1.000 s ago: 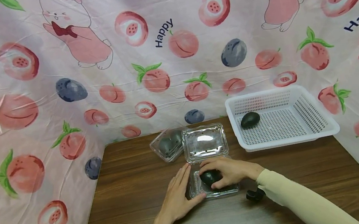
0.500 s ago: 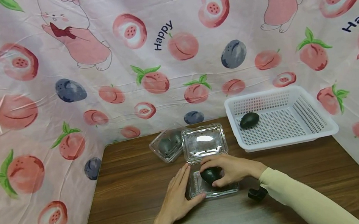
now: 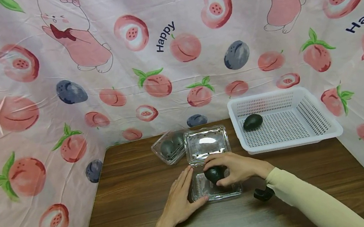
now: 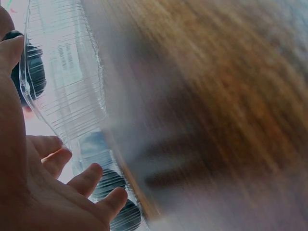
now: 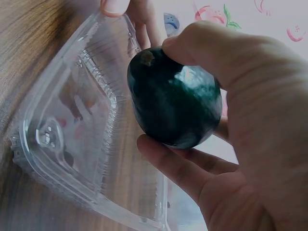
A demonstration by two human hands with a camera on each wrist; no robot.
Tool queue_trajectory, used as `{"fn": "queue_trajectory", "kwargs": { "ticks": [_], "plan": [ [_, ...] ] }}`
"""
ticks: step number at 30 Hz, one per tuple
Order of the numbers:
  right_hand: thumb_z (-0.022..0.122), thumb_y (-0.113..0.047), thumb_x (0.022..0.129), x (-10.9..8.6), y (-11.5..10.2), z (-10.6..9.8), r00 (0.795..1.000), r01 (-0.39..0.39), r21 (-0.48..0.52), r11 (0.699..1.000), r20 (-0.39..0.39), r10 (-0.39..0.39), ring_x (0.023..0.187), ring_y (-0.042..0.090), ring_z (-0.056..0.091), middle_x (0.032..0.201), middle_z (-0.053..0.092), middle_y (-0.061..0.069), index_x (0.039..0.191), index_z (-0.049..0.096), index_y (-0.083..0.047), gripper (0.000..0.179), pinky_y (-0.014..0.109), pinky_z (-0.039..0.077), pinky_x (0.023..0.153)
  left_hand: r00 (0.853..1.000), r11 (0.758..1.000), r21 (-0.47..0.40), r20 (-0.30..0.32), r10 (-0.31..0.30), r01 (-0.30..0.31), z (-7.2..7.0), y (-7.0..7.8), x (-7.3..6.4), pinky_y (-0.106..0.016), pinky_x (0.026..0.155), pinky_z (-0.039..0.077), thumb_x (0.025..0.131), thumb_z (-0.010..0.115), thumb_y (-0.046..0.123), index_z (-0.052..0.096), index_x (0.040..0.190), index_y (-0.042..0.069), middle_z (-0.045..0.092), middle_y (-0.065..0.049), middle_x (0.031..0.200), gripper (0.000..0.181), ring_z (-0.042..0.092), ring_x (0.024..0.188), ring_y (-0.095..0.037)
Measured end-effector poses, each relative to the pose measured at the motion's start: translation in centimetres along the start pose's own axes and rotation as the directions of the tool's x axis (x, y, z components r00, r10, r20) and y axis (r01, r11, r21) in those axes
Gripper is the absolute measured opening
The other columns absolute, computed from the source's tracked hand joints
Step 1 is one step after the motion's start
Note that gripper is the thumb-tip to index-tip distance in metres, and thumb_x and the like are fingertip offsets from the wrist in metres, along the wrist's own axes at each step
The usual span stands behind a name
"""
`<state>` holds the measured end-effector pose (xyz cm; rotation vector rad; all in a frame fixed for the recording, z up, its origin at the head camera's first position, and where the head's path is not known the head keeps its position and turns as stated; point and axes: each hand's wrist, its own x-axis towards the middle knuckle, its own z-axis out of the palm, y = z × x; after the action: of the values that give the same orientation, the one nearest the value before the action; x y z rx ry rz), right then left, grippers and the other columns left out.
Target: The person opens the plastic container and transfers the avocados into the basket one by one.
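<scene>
My right hand (image 3: 240, 168) grips a dark green avocado (image 3: 214, 175) over the base (image 3: 198, 190) of a clear plastic clamshell box. In the right wrist view, thumb and fingers wrap opposite sides of the avocado (image 5: 173, 103), its stem end toward the camera. The box's lid (image 3: 206, 134) lies folded back, away from me. Along the base's left side rests my left hand (image 3: 177, 203), fingers fairly straight and thumb at the near edge. The left wrist view has those fingers beside the clear wall (image 4: 67, 91).
Behind and left stands another clear clamshell (image 3: 170, 157) with dark avocados inside. At the back right, a white perforated basket (image 3: 294, 141) holds one avocado (image 3: 253, 121). Fruit-printed cloth (image 3: 190, 69) hangs behind and beside the wooden table (image 3: 127, 198).
My right hand has shifted slightly right and toward the lid, carrying the avocado, which has turned a little in the grip. The left hand has stayed put.
</scene>
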<state>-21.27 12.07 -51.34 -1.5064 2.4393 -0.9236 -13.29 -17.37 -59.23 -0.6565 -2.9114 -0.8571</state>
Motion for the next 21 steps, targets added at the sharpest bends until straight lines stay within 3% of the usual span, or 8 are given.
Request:
{"fn": "queue_trajectory", "kwargs": {
  "ticks": [9,21],
  "plan": [
    [0.090,-0.022,0.093,-0.2,-0.6,-1.0,1.000,-0.025,0.017,1.000,-0.015,0.026,0.139,0.036,0.070,0.157,0.066,0.022,0.147,0.072,-0.013,0.057,0.046,0.063,0.111,1.000,1.000,0.004,0.004,0.009,-0.009,0.0,-0.1,0.1,-0.074,0.133,0.036,0.098,0.081,0.065,0.028,0.181,0.011,0.029,-0.011,0.189,0.112,0.037,0.170,-0.046],
    [0.089,-0.020,0.095,-0.7,-1.1,-2.1,0.999,-0.041,0.054,0.998,-0.024,0.042,0.137,0.037,0.070,0.160,0.063,0.021,0.147,0.072,-0.013,0.056,0.035,0.067,0.102,1.000,1.000,-0.005,0.005,0.006,-0.006,-0.2,-0.1,0.2,-0.073,0.134,0.035,0.098,0.081,0.063,0.028,0.181,0.012,0.029,-0.009,0.189,0.111,0.036,0.171,-0.045]
  ]
}}
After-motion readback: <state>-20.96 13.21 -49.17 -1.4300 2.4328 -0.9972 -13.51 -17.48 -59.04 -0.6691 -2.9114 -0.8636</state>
